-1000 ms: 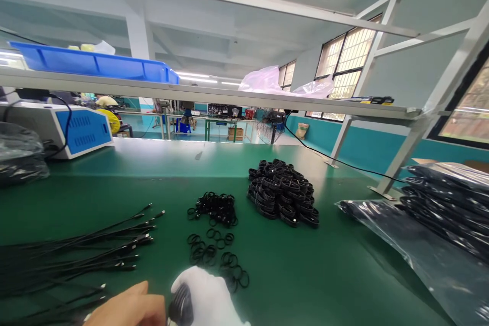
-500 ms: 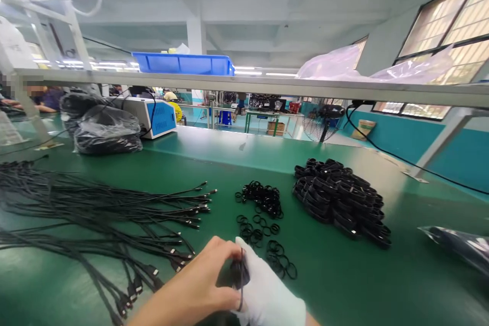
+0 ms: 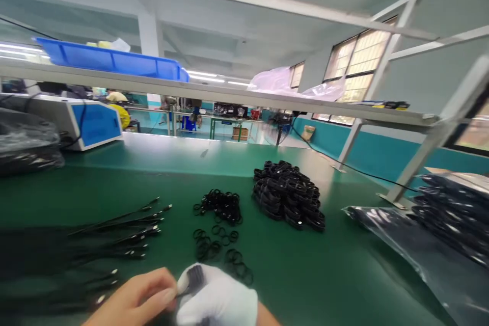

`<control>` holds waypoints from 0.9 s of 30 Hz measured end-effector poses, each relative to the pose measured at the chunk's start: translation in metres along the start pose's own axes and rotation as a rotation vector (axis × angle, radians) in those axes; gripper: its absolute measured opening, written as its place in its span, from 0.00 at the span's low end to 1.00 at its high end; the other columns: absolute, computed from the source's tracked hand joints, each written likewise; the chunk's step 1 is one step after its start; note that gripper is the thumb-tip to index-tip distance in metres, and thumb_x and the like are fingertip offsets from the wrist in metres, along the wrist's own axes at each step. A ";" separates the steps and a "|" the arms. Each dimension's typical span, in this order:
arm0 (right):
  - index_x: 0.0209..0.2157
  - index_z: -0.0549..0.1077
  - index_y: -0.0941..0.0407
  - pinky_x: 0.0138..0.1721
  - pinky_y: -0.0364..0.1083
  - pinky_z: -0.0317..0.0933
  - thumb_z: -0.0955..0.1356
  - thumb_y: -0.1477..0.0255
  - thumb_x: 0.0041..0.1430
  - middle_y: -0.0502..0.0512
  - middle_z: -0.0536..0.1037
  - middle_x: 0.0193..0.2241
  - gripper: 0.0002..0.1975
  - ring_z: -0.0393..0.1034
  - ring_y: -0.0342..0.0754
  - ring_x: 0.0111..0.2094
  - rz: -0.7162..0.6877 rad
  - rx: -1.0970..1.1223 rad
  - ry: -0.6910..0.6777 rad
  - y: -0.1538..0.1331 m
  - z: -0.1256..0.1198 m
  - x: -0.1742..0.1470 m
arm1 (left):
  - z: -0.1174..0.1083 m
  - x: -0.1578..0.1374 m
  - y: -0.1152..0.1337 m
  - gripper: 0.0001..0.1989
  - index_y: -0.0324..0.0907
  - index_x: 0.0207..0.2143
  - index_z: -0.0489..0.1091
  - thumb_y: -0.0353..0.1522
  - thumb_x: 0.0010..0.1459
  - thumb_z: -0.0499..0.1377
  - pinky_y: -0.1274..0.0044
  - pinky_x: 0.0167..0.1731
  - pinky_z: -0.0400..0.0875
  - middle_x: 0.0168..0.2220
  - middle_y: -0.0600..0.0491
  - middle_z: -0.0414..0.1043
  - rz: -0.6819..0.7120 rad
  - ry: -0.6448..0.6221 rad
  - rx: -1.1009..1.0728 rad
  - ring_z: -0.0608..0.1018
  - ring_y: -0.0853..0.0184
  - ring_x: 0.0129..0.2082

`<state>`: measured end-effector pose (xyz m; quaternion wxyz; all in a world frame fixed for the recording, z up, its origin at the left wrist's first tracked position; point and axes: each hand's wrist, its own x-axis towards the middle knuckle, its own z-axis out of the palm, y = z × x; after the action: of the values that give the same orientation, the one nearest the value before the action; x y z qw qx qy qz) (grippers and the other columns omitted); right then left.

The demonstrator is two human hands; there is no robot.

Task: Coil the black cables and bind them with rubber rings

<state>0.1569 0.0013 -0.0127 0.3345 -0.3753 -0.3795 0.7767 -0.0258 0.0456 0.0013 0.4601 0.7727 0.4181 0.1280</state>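
Note:
My right hand (image 3: 219,298), in a white glove, is closed around a coiled black cable (image 3: 196,277) low in the view; much of the coil is hidden by the glove. Bare and ungloved, my left hand (image 3: 143,295) has thumb and fingers pinched together right beside the coil. What lies in that pinch is too blurred to make out. Just beyond the hands lie loose black rubber bands (image 3: 208,247), with a denser heap of bands (image 3: 223,205) behind them. Straight black cables (image 3: 130,237) with metal plug ends are spread at the left, partly blurred.
A pile of coiled cables (image 3: 286,193) stands right of the bands on the green table (image 3: 305,275). Plastic bags of black goods (image 3: 451,219) lie at the far right. A blue-and-white machine (image 3: 87,119) and a bag (image 3: 26,142) stand left. A shelf (image 3: 221,92) with a blue tray (image 3: 114,61) crosses above.
The view has swung to the right. My left fingers, earlier spread with a band stretched at the coil, are now pinched together. The coil is turned in my gloved right hand.

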 end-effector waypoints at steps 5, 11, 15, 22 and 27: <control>0.35 0.60 0.55 0.13 0.37 0.50 0.69 0.76 0.32 0.42 0.65 0.20 0.23 0.61 0.38 0.15 -0.070 0.076 0.068 0.013 0.005 0.001 | 0.028 -0.027 0.022 0.13 0.43 0.28 0.70 0.37 0.58 0.48 0.78 0.31 0.64 0.28 0.54 0.73 -0.019 0.257 0.195 0.73 0.64 0.31; 0.33 0.62 0.55 0.16 0.35 0.48 0.68 0.84 0.32 0.39 0.63 0.20 0.22 0.53 0.33 0.16 -0.195 -0.265 -0.003 0.007 0.001 -0.014 | 0.061 -0.042 0.026 0.13 0.45 0.28 0.72 0.28 0.54 0.48 0.76 0.25 0.60 0.25 0.51 0.74 0.094 0.286 0.583 0.73 0.63 0.27; 0.39 0.60 0.54 0.13 0.37 0.53 0.75 0.74 0.35 0.47 0.72 0.25 0.29 0.61 0.37 0.13 -0.231 0.041 -0.286 0.014 -0.002 -0.016 | 0.044 -0.033 0.022 0.15 0.43 0.21 0.69 0.28 0.56 0.47 0.77 0.28 0.62 0.22 0.55 0.73 -0.073 0.092 0.164 0.73 0.66 0.25; 0.39 0.59 0.53 0.14 0.35 0.55 0.73 0.71 0.45 0.52 0.76 0.22 0.22 0.65 0.39 0.14 -0.335 0.271 -0.483 0.024 -0.004 -0.007 | 0.037 -0.028 0.028 0.05 0.39 0.30 0.66 0.31 0.50 0.59 0.80 0.28 0.63 0.26 0.57 0.69 0.045 0.271 -0.600 0.68 0.72 0.26; 0.43 0.60 0.54 0.15 0.35 0.56 0.71 0.73 0.46 0.53 0.77 0.22 0.23 0.66 0.39 0.15 -0.327 0.260 -0.464 0.030 -0.008 -0.002 | 0.054 -0.015 0.031 0.09 0.39 0.27 0.63 0.32 0.48 0.62 0.82 0.24 0.61 0.22 0.58 0.67 0.008 0.317 -0.759 0.66 0.74 0.22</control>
<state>0.1577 -0.0127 -0.0409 0.4046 -0.0760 -0.3984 0.8196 0.0127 -0.0055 0.0001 0.6418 0.5204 0.4039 0.3925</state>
